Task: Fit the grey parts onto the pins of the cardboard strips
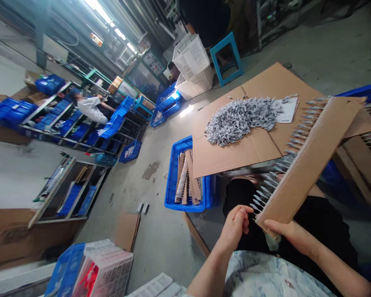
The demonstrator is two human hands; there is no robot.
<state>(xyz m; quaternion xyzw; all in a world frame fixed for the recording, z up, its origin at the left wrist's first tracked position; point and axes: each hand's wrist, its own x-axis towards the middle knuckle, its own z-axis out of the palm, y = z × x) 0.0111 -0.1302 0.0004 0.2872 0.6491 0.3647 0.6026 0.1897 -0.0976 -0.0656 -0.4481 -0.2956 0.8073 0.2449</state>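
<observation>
A long cardboard strip (312,161) slants up and right above my lap, its lower end gripped by my right hand (289,233) with the thumb on top. Along its left edge, small grey pointed pieces (266,185) stick out in a row on thin pins. My left hand (236,225) is closed near the lowest of them, fingertips by the strip's end; what lies inside the fingers is hidden. Beyond the strip, a heap of similar grey pieces (241,119) covers part of a flat cardboard sheet (235,159).
Left of the sheet, a blue crate (169,194) holds several pin-lined strips. More pinned strips (358,165) lie at the right. White baskets (191,57) and a blue stool (227,57) stand behind, near a person in dark clothing. Another person (91,108) sits by shelving.
</observation>
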